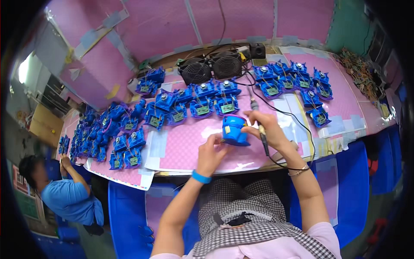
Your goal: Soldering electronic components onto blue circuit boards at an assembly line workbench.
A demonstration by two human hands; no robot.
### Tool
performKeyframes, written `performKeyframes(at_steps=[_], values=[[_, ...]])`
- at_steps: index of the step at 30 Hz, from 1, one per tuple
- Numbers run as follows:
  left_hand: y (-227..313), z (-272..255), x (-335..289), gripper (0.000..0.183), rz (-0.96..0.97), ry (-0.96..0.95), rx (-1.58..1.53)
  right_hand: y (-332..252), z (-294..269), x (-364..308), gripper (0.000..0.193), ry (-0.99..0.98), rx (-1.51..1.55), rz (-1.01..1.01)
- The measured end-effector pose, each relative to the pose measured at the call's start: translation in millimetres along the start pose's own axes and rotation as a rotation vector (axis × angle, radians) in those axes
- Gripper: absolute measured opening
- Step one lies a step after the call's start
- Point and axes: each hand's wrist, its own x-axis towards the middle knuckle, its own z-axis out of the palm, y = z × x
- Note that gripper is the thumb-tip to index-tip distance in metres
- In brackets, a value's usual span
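A blue plastic housing stands on the pink bench top in front of me, its smooth side facing me. My left hand, with a blue band on the wrist, has its fingertips against the housing's lower left side. In my right hand is what looks like a soldering iron, with a dark and tan handle and a black cord trailing past the wrist. Fingers of this hand also reach the housing's right edge. The iron's tip is hidden. Just behind lie blue housings with green circuit boards showing.
Two black fans stand at the back with cables around them. More blue housings sit at the right, and many crowd the left. A wire pile lies far right. A co-worker in blue works at the far left.
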Motion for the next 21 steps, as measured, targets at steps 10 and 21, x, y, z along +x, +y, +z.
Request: performKeyframes(at_steps=[10,21], values=[[-24,-9,89,0.053,-0.42,-0.44,0.24,17,24,9,0.034,-0.025,0.169,-0.129],[-34,20,100,0.032,-0.726,-0.836,-0.042,-7,11,6,0.037,-0.284,0.128,-0.152]])
